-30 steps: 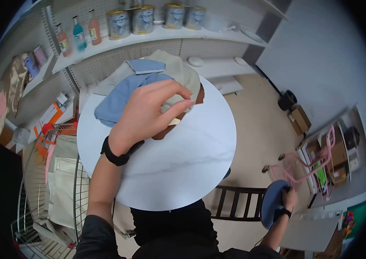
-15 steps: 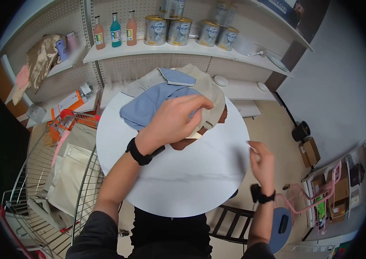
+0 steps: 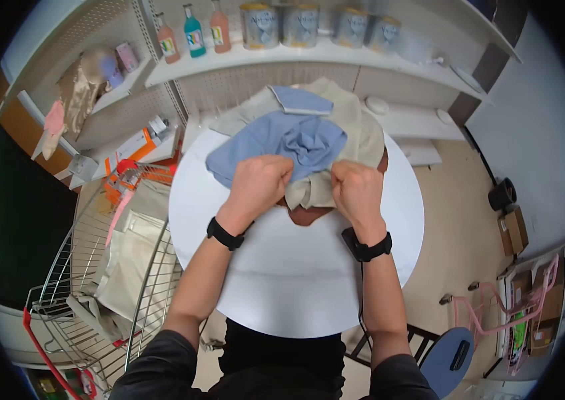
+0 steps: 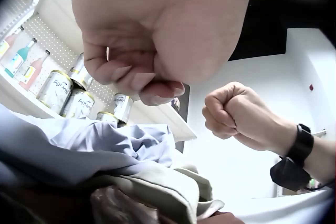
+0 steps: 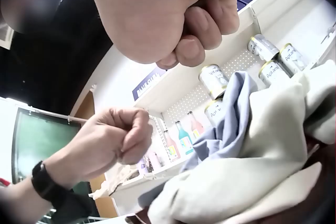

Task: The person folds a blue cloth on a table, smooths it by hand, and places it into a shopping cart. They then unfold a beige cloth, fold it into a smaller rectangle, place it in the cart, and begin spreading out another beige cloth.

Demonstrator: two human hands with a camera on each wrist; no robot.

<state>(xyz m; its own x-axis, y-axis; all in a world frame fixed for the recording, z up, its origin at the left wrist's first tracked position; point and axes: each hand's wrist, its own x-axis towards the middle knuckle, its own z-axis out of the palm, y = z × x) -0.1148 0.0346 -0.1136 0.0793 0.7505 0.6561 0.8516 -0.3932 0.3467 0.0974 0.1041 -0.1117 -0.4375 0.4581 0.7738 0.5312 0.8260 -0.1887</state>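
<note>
A crumpled pile of blue cloth (image 3: 249,143) and beige cloth (image 3: 356,127) lies on a round white table (image 3: 282,287), with something brown (image 3: 306,215) showing under its front edge. My left hand (image 3: 259,183) is curled into a fist over the near left side of the pile. Level with it, my right hand (image 3: 359,193) makes a fist by the right front edge. From the left wrist view, both fists sit above the cloth, and nothing shows in the curled left fingers (image 4: 142,82). The right wrist view likewise shows bare, folded right fingers (image 5: 202,29).
On the left stands a wire shopping cart (image 3: 152,293) holding beige cloth bags. Shelves behind the table carry bottles (image 3: 194,33) and several large tins (image 3: 300,27). A blue round seat (image 3: 448,360) is at lower right, near a pink cart frame (image 3: 502,313).
My right hand has let go of the blue seat and come up over the table to the pile's front edge. My left hand has gone from loosely bent fingers to a fist.
</note>
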